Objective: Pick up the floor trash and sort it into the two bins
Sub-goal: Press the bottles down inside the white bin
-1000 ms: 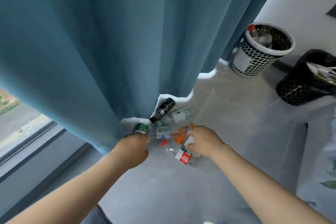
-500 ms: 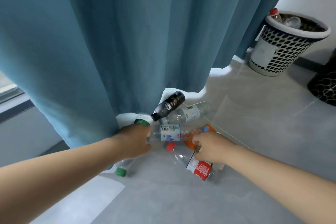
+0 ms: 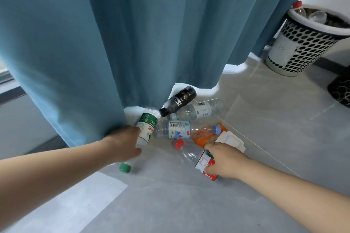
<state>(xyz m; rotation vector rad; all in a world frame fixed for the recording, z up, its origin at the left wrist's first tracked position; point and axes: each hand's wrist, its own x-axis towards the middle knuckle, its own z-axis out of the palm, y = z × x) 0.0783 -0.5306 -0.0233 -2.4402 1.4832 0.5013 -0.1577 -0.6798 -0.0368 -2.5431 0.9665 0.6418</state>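
Since a moment ago both hands have closed on bottles: the left hand (image 3: 124,143) curls round a clear green-labelled bottle (image 3: 146,128), its green cap pointing toward the person, and the right hand (image 3: 223,161) grips the label end of a crumpled red-labelled bottle (image 3: 193,155). Six plastic bottles lie clustered on the smooth grey floor (image 3: 189,204) at the teal curtain (image 3: 132,34) hem: these two, a blue-labelled bottle (image 3: 176,129), a white-labelled bottle (image 3: 198,110), a glossy black bottle (image 3: 179,100) and a squashed orange bottle (image 3: 205,134), beside a flat white card (image 3: 230,140). Two round perforated bins stand well apart to the right, a white bin (image 3: 303,47) and a black bin (image 3: 341,87).
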